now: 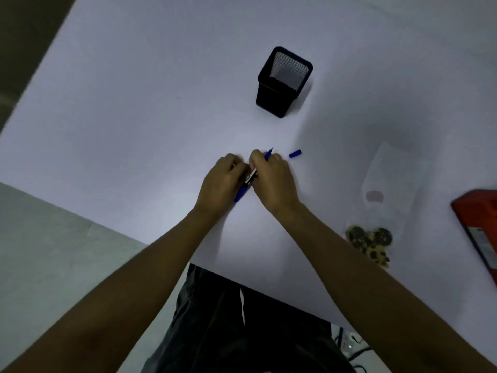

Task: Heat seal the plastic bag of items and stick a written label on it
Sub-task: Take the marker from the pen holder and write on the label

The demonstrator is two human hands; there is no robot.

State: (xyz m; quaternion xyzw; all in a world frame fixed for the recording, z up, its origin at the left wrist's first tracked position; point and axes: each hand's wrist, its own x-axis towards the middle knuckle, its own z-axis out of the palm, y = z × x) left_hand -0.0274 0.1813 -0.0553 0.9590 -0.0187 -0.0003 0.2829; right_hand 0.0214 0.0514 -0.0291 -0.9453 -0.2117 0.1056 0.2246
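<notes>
A blue pen (251,178) lies slanted between my two hands at the middle of the white table (134,117), its uncapped tip pointing away from me. My right hand (273,179) grips the pen's upper part. My left hand (222,181) is curled in against the barrel, fingertips meeting those of the right hand; what they pinch is hidden. The pen's blue cap (295,153) lies just right of my hands. A clear plastic bag (392,173) lies flat at the right, with brown spotted items (368,239) in its near end. No label is plainly visible.
A black mesh pen holder (283,82) stands upright beyond my hands. A red heat sealer (478,227) sits at the right edge, partly out of frame. The table's near edge runs diagonally in front of my dark trousers. Cables lie on the floor at lower right.
</notes>
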